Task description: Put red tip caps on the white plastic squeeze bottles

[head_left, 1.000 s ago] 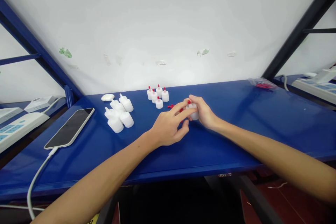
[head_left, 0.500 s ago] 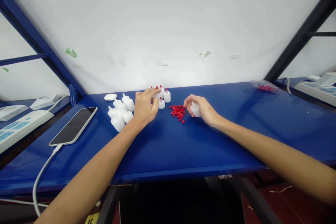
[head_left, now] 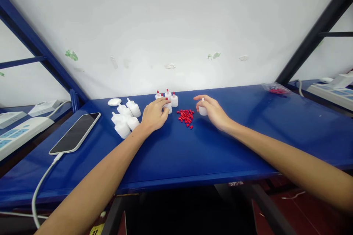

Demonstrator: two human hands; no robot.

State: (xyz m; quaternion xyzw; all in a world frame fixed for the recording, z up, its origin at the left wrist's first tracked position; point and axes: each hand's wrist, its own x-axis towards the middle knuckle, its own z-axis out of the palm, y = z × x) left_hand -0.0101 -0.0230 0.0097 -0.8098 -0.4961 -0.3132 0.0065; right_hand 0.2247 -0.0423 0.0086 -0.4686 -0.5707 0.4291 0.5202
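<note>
Hands point(head_left: 154, 115) at white bottles point(head_left: 203, 111), cropped yellow label point(head_left: 96, 230) below

Left forearm point(head_left: 104, 170) and right forearm point(head_left: 278, 154) are bare (a mole, it seems, marks the left).

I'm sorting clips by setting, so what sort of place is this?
Probably a small workshop or assembly bench: a blue work surface holds white bottles, a heap of loose red caps and a power strip.
</note>
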